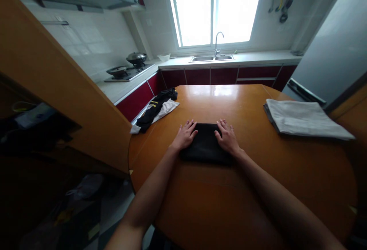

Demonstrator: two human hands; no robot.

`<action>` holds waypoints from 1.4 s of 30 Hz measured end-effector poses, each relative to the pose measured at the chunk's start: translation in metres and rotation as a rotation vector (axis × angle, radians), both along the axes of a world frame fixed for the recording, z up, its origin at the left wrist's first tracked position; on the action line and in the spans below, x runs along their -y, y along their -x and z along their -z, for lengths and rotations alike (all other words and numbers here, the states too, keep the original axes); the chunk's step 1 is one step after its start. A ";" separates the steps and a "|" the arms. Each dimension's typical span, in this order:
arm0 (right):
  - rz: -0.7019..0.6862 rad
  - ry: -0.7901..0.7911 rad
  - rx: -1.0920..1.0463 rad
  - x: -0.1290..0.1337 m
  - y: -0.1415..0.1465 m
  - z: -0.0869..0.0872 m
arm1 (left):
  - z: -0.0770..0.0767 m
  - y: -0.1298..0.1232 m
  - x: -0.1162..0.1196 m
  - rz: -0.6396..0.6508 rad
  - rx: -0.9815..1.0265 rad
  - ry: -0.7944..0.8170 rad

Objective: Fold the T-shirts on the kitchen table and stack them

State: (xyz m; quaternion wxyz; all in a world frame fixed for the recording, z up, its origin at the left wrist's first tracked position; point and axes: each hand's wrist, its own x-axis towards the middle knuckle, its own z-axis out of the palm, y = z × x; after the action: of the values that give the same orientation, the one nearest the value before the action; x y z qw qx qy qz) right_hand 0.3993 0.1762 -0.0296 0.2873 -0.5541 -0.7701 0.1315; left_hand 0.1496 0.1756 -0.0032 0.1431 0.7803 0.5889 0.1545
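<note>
Both forearms reach forward from the near side of the table (212, 204), the left slanting in from the near left and the right from the near right, so that they converge toward the middle. The left hand (185, 136) lies palm down at the left side of a flat, dark folded cloth (206, 143); the right hand (228, 138) lies palm down at its right side. The wrists are low, close to the level of the tabletop.

Fingers, left: extended toward the far side, slightly spread, with the thumb angled right onto the cloth. Fingers, right: likewise extended and a little apart, with the thumb angled left onto the cloth. Neither hand is curled around anything; contact is flat, along the two side edges. Whether every fingertip rests on fabric or partly on wood, I cannot tell.

The dark cloth is roughly rectangular, lying between the hands near the middle of the tabletop, its far edge at about the level of the fingertips.

Also noted on the table: at the far left, a loose heap of black and white clothing (157, 106) with a yellow mark, lying along the edge; at the right, a stacked pale grey cloth (304, 118), well apart from the right hand. Beyond the table's far edge, a double sink (203, 58) with a tall faucet (216, 44) sits below a bright window (195, 9).
</note>
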 end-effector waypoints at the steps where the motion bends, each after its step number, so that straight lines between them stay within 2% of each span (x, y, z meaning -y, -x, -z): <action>1: -0.022 0.005 0.022 0.001 0.001 0.000 | 0.004 0.001 -0.002 0.000 -0.008 0.035; 5: -0.089 0.066 0.138 0.006 0.005 -0.002 | 0.018 0.008 -0.007 0.007 -0.003 0.106; 8: -0.068 -0.002 0.157 0.018 0.013 -0.011 | 0.023 0.012 -0.009 0.007 0.019 0.105; 11: -0.131 -0.052 0.136 0.044 0.035 -0.018 | 0.026 0.012 -0.009 0.002 0.054 0.113; 14: -0.266 -0.023 0.144 0.073 0.062 -0.014 | 0.028 0.013 -0.013 -0.017 0.157 0.096; 16: -0.309 0.001 0.165 0.087 0.074 -0.010 | 0.025 0.018 -0.017 -0.096 0.319 0.047; 19: -0.302 -0.011 0.161 0.094 0.077 -0.011 | 0.017 0.034 -0.022 -0.336 0.593 -0.022; 22: -0.292 -0.072 0.133 0.096 0.074 -0.018 | 0.010 0.051 -0.020 -0.457 0.658 0.010; 25: -0.312 -0.080 0.131 0.100 0.074 -0.022 | 0.008 0.054 -0.012 -0.429 0.624 0.092; 30: -0.337 -0.050 0.139 0.104 0.078 -0.017 | 0.006 0.043 -0.002 -0.344 0.556 0.189; 36: -0.340 -0.032 0.155 0.104 0.077 -0.015 | 0.001 0.045 0.001 -0.290 0.508 0.187; 42: -0.367 -0.069 0.178 0.106 0.079 -0.018 | 0.006 0.044 0.001 -0.287 0.478 0.171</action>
State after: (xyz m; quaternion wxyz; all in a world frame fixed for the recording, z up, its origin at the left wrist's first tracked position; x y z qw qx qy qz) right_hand 0.3206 0.0697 -0.0117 0.2081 -0.4037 -0.8846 0.1060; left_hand 0.1055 0.1743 -0.0095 0.3199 0.6157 0.6535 0.3025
